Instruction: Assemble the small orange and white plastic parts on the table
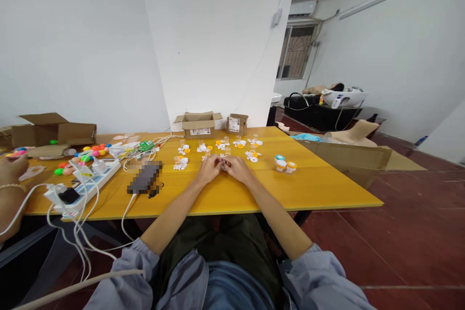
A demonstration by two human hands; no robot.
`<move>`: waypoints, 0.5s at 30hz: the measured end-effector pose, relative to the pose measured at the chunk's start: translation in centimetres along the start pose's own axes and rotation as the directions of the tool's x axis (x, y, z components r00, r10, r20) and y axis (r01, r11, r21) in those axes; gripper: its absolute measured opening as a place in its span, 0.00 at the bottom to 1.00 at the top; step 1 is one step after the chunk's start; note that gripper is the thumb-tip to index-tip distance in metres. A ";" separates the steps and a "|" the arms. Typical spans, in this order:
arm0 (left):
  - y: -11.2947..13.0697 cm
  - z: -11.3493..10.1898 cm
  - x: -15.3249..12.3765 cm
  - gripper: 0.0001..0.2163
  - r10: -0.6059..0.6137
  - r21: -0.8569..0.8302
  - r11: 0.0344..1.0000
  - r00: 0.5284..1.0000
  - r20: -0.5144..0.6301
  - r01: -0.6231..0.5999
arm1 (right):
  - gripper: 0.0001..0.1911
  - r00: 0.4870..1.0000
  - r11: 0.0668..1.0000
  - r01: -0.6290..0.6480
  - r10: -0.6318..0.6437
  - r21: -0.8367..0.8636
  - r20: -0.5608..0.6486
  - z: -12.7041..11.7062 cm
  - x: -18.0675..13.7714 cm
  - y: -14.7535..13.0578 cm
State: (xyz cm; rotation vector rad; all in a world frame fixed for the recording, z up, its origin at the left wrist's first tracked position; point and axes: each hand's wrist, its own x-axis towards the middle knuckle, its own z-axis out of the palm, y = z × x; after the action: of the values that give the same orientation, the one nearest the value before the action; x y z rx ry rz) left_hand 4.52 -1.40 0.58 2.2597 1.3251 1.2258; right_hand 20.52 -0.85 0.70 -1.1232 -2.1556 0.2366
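Observation:
My left hand and my right hand meet over the front middle of the table. Fingers of both are pinched together around one small thing, partly clear with a dark, orange-tinted spot; its kind is hidden by the fingertips. Beyond them lie several groups of small white pieces, white and orange round lids and clear little tubs, among them a white lid at the left and an orange lid behind. To the right, closed tubs stand together: one with a teal lid and others with orange lids.
On the yellow table a white power strip with cables and a blurred dark device lie left. Cardboard boxes stand at the back. Colourful balls and another person's hand are far left.

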 end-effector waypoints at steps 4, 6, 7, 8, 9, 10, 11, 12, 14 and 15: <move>0.1 0.0 0.0 0.06 -0.006 0.004 1.000 1.000 -0.009 0.006 | 0.13 0.999 0.998 -0.036 0.034 -0.053 -0.033 0.2 0.0 0.1; 0.1 0.0 0.1 0.06 -0.003 0.004 1.000 1.000 -0.009 0.003 | 0.15 0.995 0.996 -0.075 0.071 -0.054 -0.074 0.3 0.1 0.2; 0.1 0.0 0.1 0.06 0.001 0.003 1.000 1.000 -0.006 -0.001 | 0.15 0.991 0.994 -0.098 0.093 -0.049 -0.094 0.3 0.1 0.3; 0.1 -0.1 0.1 0.06 0.006 0.001 1.000 1.000 -0.002 -0.006 | 0.15 0.987 0.992 -0.122 0.117 -0.042 -0.110 0.3 0.2 0.4; 0.1 -0.1 0.1 0.06 0.011 -0.001 1.000 1.000 0.005 -0.011 | 0.15 0.982 0.988 -0.149 0.144 -0.033 -0.123 0.2 0.2 0.5; 0.1 -0.1 0.0 0.06 0.016 -0.003 1.000 1.000 0.015 -0.016 | 0.15 0.976 0.984 -0.174 0.170 -0.023 -0.134 0.1 0.3 0.6; 0.2 -0.1 0.0 0.06 0.022 -0.006 1.000 0.999 0.026 -0.022 | 0.16 0.970 0.980 -0.197 0.193 -0.012 -0.146 0.1 0.4 0.8; 0.2 -0.1 0.0 0.06 0.029 -0.007 1.000 0.999 0.041 -0.029 | 0.16 0.964 0.976 -0.218 0.215 -0.002 -0.158 0.0 0.5 1.0; 0.2 -0.2 -0.1 0.06 0.050 -0.008 0.999 0.996 0.069 -0.049 | 0.16 0.947 0.964 -0.264 0.260 0.003 -0.187 0.0 0.6 1.5; 0.2 -0.2 -0.1 0.06 0.064 -0.007 0.998 0.995 0.080 -0.063 | 0.15 0.937 0.957 -0.291 0.284 -0.005 -0.202 -0.1 0.6 1.8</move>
State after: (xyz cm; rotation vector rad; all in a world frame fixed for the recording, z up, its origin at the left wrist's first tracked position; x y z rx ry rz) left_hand 4.49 -1.66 0.72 2.3388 1.2300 1.1434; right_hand 21.53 0.73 0.22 -1.4208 -1.8219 0.2075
